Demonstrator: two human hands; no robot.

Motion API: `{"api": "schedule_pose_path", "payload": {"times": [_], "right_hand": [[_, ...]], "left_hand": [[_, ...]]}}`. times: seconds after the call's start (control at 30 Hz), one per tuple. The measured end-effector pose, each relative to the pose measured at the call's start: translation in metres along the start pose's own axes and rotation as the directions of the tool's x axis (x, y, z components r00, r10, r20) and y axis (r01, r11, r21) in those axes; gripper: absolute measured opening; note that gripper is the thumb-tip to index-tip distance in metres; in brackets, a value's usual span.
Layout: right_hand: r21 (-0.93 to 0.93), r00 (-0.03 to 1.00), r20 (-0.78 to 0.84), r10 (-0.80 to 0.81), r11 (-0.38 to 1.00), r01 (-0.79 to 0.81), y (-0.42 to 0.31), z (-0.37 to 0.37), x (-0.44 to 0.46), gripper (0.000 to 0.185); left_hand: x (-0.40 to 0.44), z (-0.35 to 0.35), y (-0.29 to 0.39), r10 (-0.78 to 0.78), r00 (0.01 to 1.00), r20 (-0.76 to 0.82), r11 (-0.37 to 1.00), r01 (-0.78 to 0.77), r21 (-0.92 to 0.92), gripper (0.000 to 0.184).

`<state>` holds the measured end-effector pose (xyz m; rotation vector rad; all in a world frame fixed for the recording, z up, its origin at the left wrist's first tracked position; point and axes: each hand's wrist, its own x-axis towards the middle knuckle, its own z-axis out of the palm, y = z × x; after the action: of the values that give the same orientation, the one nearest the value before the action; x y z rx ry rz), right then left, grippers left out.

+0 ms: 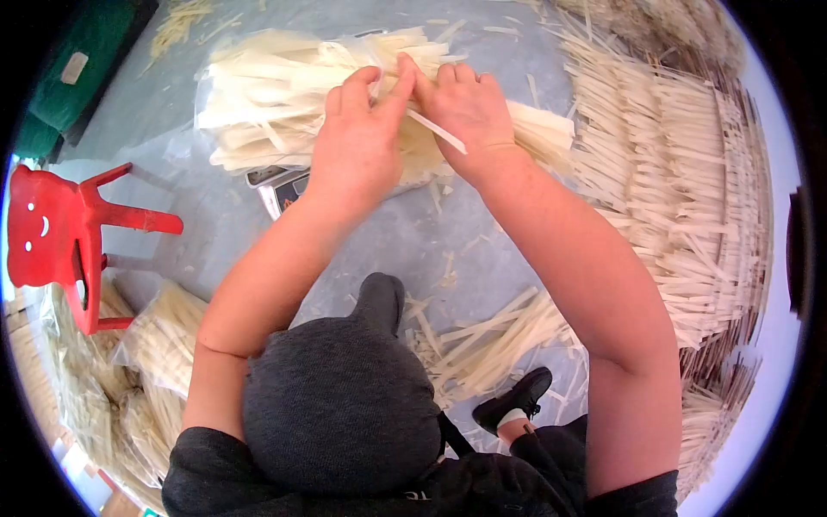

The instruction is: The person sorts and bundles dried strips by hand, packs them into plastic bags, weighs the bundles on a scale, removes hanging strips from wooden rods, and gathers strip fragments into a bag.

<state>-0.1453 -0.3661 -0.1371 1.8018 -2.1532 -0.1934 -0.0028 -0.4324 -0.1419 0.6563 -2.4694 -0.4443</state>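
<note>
A large bundle of flat, pale yellow strips [267,82] lies crosswise ahead of me, partly in a clear plastic bag. Both hands are on top of its middle, their fingertips nearly meeting. My left hand [357,129] is closed, thumb and forefinger pinched at a narrow whitish tie strip [439,131], whose end slants down toward my right wrist. My right hand [469,108] is closed too, fingers curled over the bundle; what its fingertips grip is hidden. Under the bundle, a metal-edged device like a scale [280,189] shows in part.
A red plastic stool [52,224] stands at the left. Stacked pale strips [689,172] fill the right side, with loose ones [491,336] on the grey floor [362,246]. Bagged strips [168,336] lie lower left. A dark green object [82,77] is at the upper left.
</note>
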Motion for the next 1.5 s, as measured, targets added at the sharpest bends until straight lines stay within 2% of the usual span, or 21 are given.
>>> {"api": "schedule_pose_path", "payload": {"times": [0.07,0.13,0.33,0.4,0.57,0.63,0.7,0.73,0.8,0.83,0.93,0.97,1.03,1.07,1.13,1.2,1.27,1.33,1.4,1.43,1.5], "right_hand": [[0.001,1.0,0.019,-0.017,1.0,0.017,0.0,0.001,-0.003,0.064],[-0.001,0.999,0.041,-0.029,1.0,0.029,0.0,0.0,-0.004,0.063],[-0.145,0.994,0.079,-0.074,0.986,0.085,-0.009,0.01,-0.002,0.055],[-0.034,0.99,-0.079,-0.118,0.993,0.116,-0.008,0.01,-0.005,0.045],[0.113,0.986,-0.061,-0.155,0.98,0.161,0.007,0.012,-0.007,0.048],[0.172,0.985,-0.086,-0.148,0.972,0.161,0.011,0.016,-0.008,0.052],[0.306,0.993,-0.111,0.038,0.952,-0.002,0.011,0.015,-0.007,0.061],[0.305,0.993,-0.111,0.038,0.952,-0.002,0.012,0.014,-0.006,0.061],[0.316,0.99,0.094,-0.105,0.946,0.07,0.013,-0.004,-0.001,0.064],[0.317,0.99,0.095,-0.106,0.946,0.071,0.015,-0.003,-0.001,0.064],[0.348,0.98,0.1,-0.171,0.929,0.126,0.018,-0.001,0.004,0.065],[0.41,0.98,0.147,-0.138,0.91,0.066,0.016,-0.002,0.004,0.067],[0.469,0.975,0.196,-0.108,0.883,0.003,0.015,-0.002,0.004,0.069],[0.435,0.986,0.125,-0.112,0.899,0.047,0.016,-0.001,0.004,0.068],[0.399,0.991,0.052,-0.119,0.913,0.089,0.02,0.001,0.007,0.067],[0.384,0.946,-0.028,-0.322,0.871,0.308,0.027,-0.001,0.017,0.067],[0.358,0.939,0.038,-0.342,0.882,0.307,0.025,-0.007,0.025,0.066],[0.322,0.929,0.104,-0.356,0.895,0.308,0.021,-0.009,0.032,0.066],[0.411,0.938,0.213,-0.275,0.896,0.169,0.017,-0.002,0.035,0.063],[0.41,0.938,0.213,-0.274,0.896,0.168,0.016,0.003,0.032,0.063],[0.483,0.981,0.063,-0.182,0.866,0.129,0.016,0.007,0.026,0.068]], "left_hand": [[0.0,-0.001,0.0,-0.011,1.0,0.013,0.998,0.01,0.057,0.059],[0.0,-0.002,-0.001,-0.034,0.994,0.106,0.999,0.031,0.03,0.06],[-0.004,0.002,-0.002,-0.003,0.997,0.075,1.0,0.002,0.023,0.059],[-0.005,0.001,0.002,0.012,0.998,0.069,0.999,-0.015,0.049,0.059],[-0.004,0.004,0.002,0.043,0.999,0.018,0.993,-0.045,0.11,0.055],[-0.003,0.005,-0.003,0.001,0.999,0.051,0.999,-0.004,0.049,0.052],[0.0,0.006,-0.011,-0.007,1.0,0.008,1.0,0.007,-0.017,0.051],[0.001,0.006,-0.014,-0.008,0.999,-0.031,0.996,0.005,-0.087,0.05],[0.009,0.001,-0.02,-0.047,0.999,-0.015,0.983,0.044,-0.179,0.05],[0.01,-0.001,-0.021,-0.088,0.996,0.004,0.96,0.086,-0.268,0.049],[0.012,0.001,-0.02,-0.107,0.992,-0.063,0.971,0.091,-0.219,0.048],[0.015,-0.003,-0.02,-0.108,0.992,-0.062,0.971,0.092,-0.219,0.048],[0.022,-0.015,-0.019,-0.276,0.946,0.167,0.925,0.309,-0.22,0.049],[0.022,-0.014,-0.021,-0.277,0.946,0.168,0.925,0.31,-0.22,0.049],[0.021,-0.01,-0.027,-0.221,0.972,0.082,0.948,0.234,-0.215,0.053],[0.021,-0.014,-0.025,-0.244,0.966,0.083,0.944,0.256,-0.209,0.05],[0.019,-0.017,-0.019,-0.27,0.958,0.093,0.936,0.284,-0.208,0.048],[0.018,-0.019,-0.01,-0.137,0.989,0.059,0.987,0.141,-0.078,0.044],[0.018,-0.01,-0.014,-0.091,0.995,0.039,0.992,0.094,-0.086,0.042],[0.018,-0.006,-0.017,-0.049,0.999,0.02,0.995,0.051,-0.09,0.041],[0.018,0.001,-0.023,-0.011,1.0,-0.022,0.998,0.009,-0.055,0.042]]}}
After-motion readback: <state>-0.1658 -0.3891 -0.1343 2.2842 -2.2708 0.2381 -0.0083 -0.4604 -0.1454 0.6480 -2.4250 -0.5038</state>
